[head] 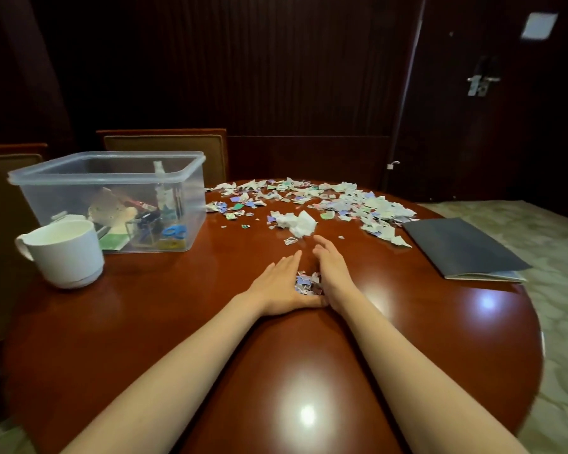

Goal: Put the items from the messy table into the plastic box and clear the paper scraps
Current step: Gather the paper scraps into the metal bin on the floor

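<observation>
Head cam looks down on two bare hands at the middle of a glossy red-brown table [407,322]. Left hand [282,283] lies flat, palm down, fingers straight and together; right hand [330,273] stands on its edge, fingers straight too, thumbs meeting at the near side. So neither one is gripping anything, they just cup one small heap of scraps [307,283] pressed between them. Past the fingertips sits one crumpled white tissue [297,222], and beyond that the big spread of paper scraps [341,199], way too many to count, running out to the far rim of the table. Off to the left of the left hand and further away stands one clear plastic box [112,198], lid off, with stuff already in it: blue-handled scissors [175,231], a clear bottle [164,191], and more that I can't make out through the wall. One white cup [63,253] stands just in front of the box's near left corner. Right of the right hand, one dark folder [463,253] lies close to the table's right edge. Nearer than the hands, under both forearms, it's all bare wood, lots of room. Two chair backs [164,149] behind the box.
</observation>
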`<move>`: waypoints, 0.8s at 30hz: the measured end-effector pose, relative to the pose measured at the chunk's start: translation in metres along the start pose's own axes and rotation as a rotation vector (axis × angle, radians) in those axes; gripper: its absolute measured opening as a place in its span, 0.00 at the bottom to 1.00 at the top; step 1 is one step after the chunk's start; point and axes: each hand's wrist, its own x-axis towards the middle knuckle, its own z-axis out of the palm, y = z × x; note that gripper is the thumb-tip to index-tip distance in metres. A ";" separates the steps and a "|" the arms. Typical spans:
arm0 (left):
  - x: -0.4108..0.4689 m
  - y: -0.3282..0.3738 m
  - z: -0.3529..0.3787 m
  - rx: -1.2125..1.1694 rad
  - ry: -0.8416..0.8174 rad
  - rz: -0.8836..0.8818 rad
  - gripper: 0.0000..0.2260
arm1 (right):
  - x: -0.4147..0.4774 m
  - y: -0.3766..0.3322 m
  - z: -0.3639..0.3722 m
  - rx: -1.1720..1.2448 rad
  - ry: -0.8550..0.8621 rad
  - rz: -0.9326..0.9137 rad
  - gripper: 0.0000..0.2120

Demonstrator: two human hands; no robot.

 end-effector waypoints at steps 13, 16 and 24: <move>0.044 -0.018 -0.006 -0.131 0.195 0.150 0.08 | 0.070 0.010 -0.006 -0.027 0.369 0.018 0.09; 0.053 -0.024 -0.008 -0.111 0.267 0.077 0.07 | 0.092 0.012 -0.003 -0.231 0.312 -0.086 0.10; 0.066 -0.031 -0.001 -0.012 0.338 -0.029 0.11 | 0.159 0.019 0.021 -0.924 0.012 -0.341 0.27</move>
